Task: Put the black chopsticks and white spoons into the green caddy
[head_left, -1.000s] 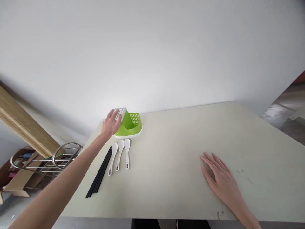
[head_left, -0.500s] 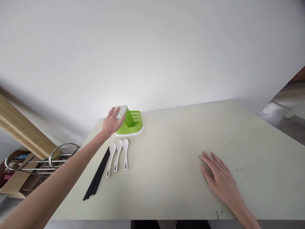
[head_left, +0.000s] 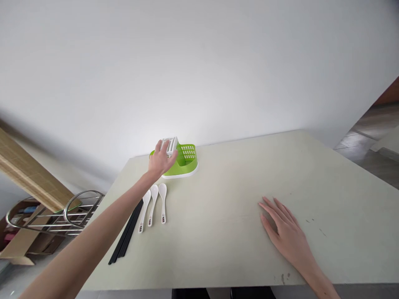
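Note:
At the back left of the table, my left hand (head_left: pixel 161 161) is closed around the white slotted top of a green and white utensil holder (head_left: pixel 184 168). The holder has a perforated basket on its right side; my hand hides part of its left side. In front of it lie three white spoons (head_left: pixel 163 202), side by side with handles toward me. A bundle of black chopsticks (head_left: pixel 127 238) lies left of them, partly covered by my left forearm. My right hand (head_left: pixel 286 234) rests flat on the right part of the table, fingers spread, holding nothing.
The pale table (head_left: pixel 224 232) stands against a white wall (head_left: pixel 224 74). Left of it are a metal rack (head_left: pixel 67 216), a leaning wooden board (head_left: pixel 34 170) and an open cardboard box (head_left: pixel 23 243) with things inside. Dark marks spot the tabletop near my right hand.
My left hand has shifted the utensil holder a little to the right along the wall. The spoons and chopsticks lie as before, and my right hand stays in place.

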Demonstrator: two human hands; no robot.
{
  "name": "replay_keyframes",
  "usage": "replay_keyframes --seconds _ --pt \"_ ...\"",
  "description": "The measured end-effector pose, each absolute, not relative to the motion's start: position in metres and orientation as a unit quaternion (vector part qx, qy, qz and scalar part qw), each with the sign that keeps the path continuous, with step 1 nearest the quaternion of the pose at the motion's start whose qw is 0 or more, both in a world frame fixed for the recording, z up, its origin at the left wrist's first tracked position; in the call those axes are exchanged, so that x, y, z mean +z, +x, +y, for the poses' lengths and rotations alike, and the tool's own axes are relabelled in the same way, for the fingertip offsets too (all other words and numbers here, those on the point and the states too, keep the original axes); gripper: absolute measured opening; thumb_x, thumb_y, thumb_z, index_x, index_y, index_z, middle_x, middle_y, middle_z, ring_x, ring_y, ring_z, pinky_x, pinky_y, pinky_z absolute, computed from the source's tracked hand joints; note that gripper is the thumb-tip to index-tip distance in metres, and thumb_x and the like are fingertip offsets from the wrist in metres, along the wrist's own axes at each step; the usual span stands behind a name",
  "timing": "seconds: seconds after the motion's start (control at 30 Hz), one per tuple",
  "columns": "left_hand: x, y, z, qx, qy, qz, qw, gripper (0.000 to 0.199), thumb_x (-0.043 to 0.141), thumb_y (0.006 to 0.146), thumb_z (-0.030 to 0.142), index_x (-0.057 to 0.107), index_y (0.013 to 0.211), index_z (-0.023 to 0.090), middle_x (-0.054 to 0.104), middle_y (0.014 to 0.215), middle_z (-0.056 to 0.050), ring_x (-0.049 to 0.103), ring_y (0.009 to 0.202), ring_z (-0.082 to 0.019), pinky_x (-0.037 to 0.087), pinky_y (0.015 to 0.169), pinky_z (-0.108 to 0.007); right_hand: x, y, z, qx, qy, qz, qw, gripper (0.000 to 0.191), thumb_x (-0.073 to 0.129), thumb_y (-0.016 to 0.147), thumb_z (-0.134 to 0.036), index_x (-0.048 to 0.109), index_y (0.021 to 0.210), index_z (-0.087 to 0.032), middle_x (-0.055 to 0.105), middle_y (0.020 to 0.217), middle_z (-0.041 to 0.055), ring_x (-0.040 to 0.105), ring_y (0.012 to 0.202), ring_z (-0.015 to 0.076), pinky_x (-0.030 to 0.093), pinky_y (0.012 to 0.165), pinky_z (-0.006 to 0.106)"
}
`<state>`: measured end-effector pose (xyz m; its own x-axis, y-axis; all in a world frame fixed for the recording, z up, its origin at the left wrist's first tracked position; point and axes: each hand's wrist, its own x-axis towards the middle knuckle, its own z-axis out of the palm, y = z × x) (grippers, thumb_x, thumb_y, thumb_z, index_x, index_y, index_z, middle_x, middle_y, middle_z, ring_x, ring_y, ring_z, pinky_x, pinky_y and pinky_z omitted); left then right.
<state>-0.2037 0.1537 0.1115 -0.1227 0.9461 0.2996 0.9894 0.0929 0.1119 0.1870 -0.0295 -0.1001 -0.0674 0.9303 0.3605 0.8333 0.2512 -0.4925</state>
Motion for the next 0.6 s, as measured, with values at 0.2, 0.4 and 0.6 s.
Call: replay_keyframes --seconds 0.2,0.4,0.6 --pt "0.107 -0.167 0.159 -0.139 -0.674 -0.72 0.083 0.068 0.047 0.098 0.056 0.044 0.159 0.026 0.032 0.171 -0.013 0.062 0.133 -0.039 0.049 0.111 -0.052 -0.098 0.186 -0.028 0.074 -0.606 -0.726 0.318 0.048 0.037 0.108 -0.051 0.055 0.149 -0.033 0.052 0.16 -0.0009 0.039 0.154 0.0306 0.039 0.123 0.058" --pt "0.101 -0.139 0.17 -0.147 -0.681 -0.713 0.081 0.067 0.046 0.098 0.056 0.044 0.158 0.026 0.031 0.171 -0.015 0.067 0.125 -0.038 0.052 0.107 -0.052 -0.096 0.185 -0.028 0.074 -0.608 -0.722 0.322 0.048 0.038 0.108 -0.049 0.055 0.149 -0.032 0.053 0.159 -0.0002 0.038 0.155 0.0311 0.039 0.123 0.058" --pt "0.097 -0.105 0.18 -0.143 -0.698 -0.698 0.075 0.072 0.042 0.098 0.063 0.04 0.161 0.027 0.027 0.173 -0.015 0.068 0.12 -0.041 0.051 0.105 -0.056 -0.095 0.186 -0.026 0.081 -0.609 -0.719 0.324 0.046 0.038 0.108 -0.046 0.057 0.148 -0.033 0.054 0.159 0.0 0.037 0.155 0.0317 0.039 0.122 0.06"
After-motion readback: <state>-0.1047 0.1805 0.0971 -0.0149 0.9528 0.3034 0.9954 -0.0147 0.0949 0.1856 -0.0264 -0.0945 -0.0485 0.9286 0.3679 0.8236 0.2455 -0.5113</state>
